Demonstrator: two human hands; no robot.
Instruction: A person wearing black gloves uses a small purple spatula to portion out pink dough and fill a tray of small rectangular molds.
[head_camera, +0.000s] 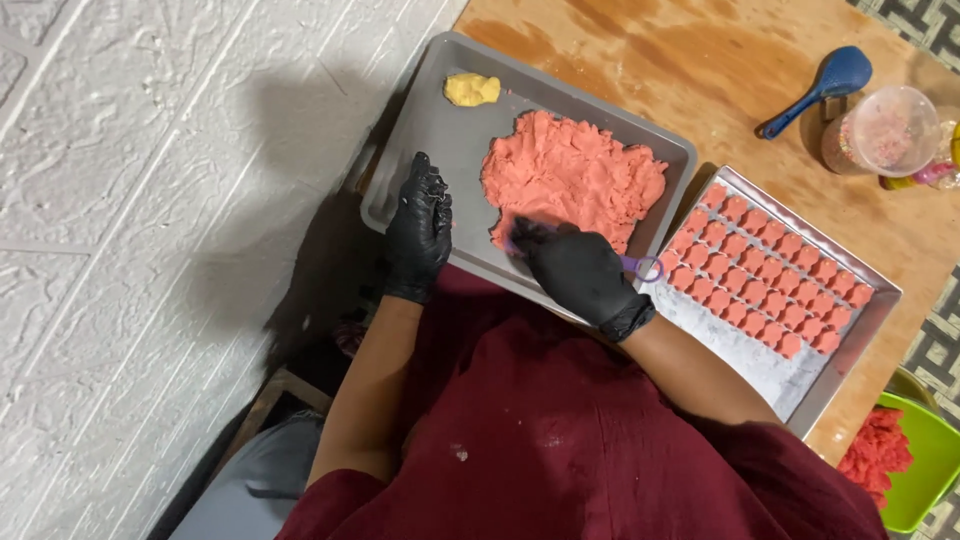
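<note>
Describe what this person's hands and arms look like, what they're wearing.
Both hands, left and right, wear glossy black disposable gloves that end at the wrists. The forearms are bare. Dark red sleeves start near the elbows, part of a loose dark red top with a small pale speck on the front.

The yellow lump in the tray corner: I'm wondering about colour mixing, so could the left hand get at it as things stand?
Probably yes. The left hand rests empty on the grey tray, and only bare tray lies between it and the yellow lump. The pink dough sits off to one side.
</note>
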